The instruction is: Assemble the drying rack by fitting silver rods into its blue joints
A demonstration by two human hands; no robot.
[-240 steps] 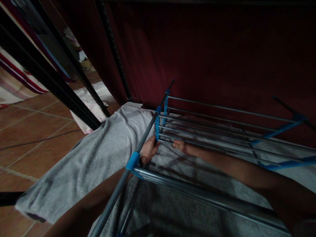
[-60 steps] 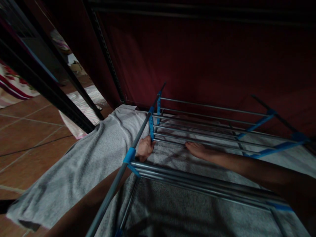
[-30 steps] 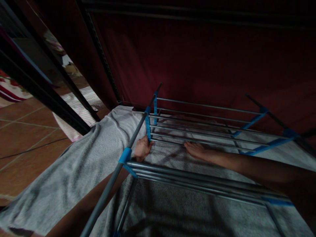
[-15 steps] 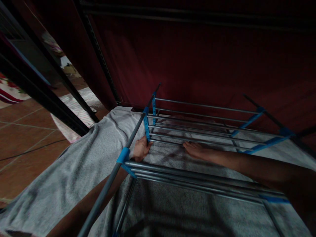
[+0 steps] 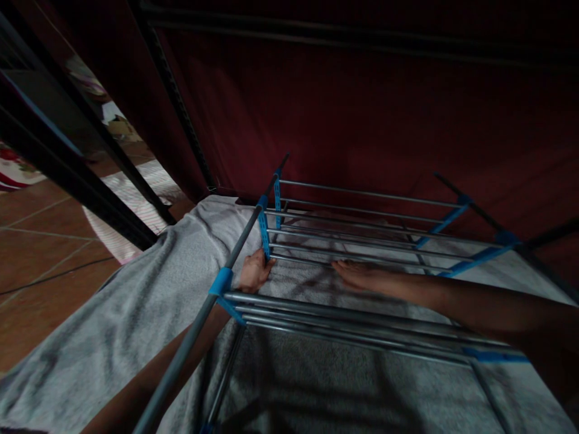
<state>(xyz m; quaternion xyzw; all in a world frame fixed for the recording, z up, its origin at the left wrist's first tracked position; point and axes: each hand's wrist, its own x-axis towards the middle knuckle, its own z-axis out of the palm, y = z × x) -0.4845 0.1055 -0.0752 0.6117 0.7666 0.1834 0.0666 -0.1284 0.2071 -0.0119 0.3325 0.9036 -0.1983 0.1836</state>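
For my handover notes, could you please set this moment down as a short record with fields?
Place: dim room, dark red curtain behind, tiled floor at left
Rack: metal drying rack with blue joints
Cloth: grey towel spread beneath the rack's rails, trailing off to the left
Left hand: on the towel at the rack's left side bar, fingers curled; grip unclear
Right hand: flat, palm down on the towel between the rails
Other: striped cloth on the floor beyond

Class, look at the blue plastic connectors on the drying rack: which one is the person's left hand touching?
The upright blue strip at the rack's left end; the left hand reaches its base. The blue sleeve on the side pole sits close by, and the right-side blue struts are far off.
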